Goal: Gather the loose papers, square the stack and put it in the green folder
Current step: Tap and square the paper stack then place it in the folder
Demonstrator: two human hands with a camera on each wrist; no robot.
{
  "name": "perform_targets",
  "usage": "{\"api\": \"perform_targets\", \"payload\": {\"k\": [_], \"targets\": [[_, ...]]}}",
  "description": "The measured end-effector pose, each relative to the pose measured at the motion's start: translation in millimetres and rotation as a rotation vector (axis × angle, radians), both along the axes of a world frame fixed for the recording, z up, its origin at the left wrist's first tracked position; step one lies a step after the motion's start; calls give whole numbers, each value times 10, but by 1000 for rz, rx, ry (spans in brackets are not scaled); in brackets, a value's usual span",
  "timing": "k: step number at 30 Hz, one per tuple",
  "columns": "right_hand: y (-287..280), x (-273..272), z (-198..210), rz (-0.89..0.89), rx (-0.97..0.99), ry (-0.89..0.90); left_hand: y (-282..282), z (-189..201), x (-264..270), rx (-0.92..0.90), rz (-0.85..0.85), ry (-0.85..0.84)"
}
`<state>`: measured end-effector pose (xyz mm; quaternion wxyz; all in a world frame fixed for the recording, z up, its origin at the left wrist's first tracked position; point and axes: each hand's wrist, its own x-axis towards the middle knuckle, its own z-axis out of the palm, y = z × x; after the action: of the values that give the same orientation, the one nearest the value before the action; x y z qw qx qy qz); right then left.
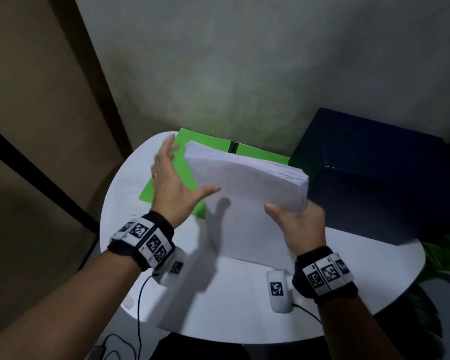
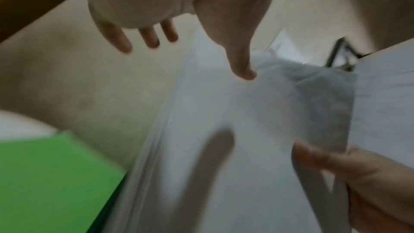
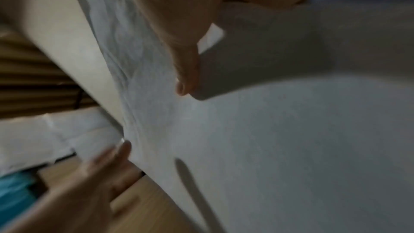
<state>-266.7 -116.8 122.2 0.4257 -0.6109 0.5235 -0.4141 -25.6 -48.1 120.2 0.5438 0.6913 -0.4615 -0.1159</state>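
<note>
A thick stack of white papers (image 1: 244, 193) stands tilted on its lower edge on the round white table (image 1: 244, 302). My right hand (image 1: 296, 222) grips the stack at its right side, thumb on the front sheet and fingers behind. My left hand (image 1: 174, 183) is spread flat beside the stack's left edge, thumb lying across the front sheet. The green folder (image 1: 172, 178) lies open on the table behind and left of the stack, mostly hidden by it. In the left wrist view the stack (image 2: 201, 130) fills the middle, with the folder (image 2: 51, 180) at lower left. The right wrist view shows the paper (image 3: 268, 148) blurred.
A dark blue box (image 1: 379, 172) stands on the table's right side, close to the stack. A grey wall runs behind the table. Green leaves (image 1: 442, 258) show at the right edge. A black cable (image 1: 140, 307) hangs down from my left wrist.
</note>
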Motion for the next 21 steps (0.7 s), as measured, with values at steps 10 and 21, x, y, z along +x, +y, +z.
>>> {"api": "perform_targets", "payload": {"k": [10,21], "targets": [[-210,193,173,-263,-558,575,-28,640,82,60,-233,-390],[-265,315,-138,-37,598,-994,57,120,461,-182,-195,909]]}}
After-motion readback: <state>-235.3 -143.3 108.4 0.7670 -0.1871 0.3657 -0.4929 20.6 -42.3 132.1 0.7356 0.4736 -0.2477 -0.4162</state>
